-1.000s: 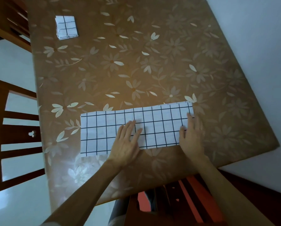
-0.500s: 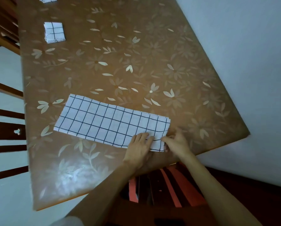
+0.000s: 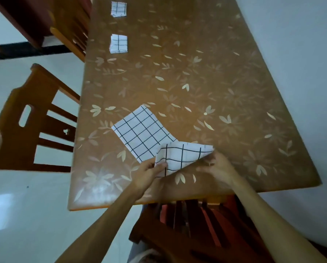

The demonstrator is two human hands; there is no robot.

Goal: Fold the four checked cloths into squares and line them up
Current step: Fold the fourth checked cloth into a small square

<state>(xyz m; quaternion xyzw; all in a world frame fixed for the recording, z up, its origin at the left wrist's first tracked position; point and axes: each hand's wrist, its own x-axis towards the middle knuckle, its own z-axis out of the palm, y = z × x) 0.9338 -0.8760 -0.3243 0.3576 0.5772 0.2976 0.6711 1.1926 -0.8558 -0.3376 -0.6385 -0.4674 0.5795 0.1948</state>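
Table [image 3: 215, 82] bears three checked cloths; far folded square [image 3: 118, 8], nearer folded square [image 3: 118, 43]; third cloth [image 3: 141, 130], near end lifted; left hand [image 3: 149, 173], right hand [image 3: 217, 168] each pinch a raised corner.

The checked strip [image 3: 141, 131] lies flat, near end lifted over; the nearer square [image 3: 119, 44] and farther square [image 3: 119, 9] lie well beyond.

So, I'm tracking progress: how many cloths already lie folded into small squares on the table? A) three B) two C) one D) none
B: a far folded square and a nearer folded square lie by the table's left edge; the third cloth is only part-folded.
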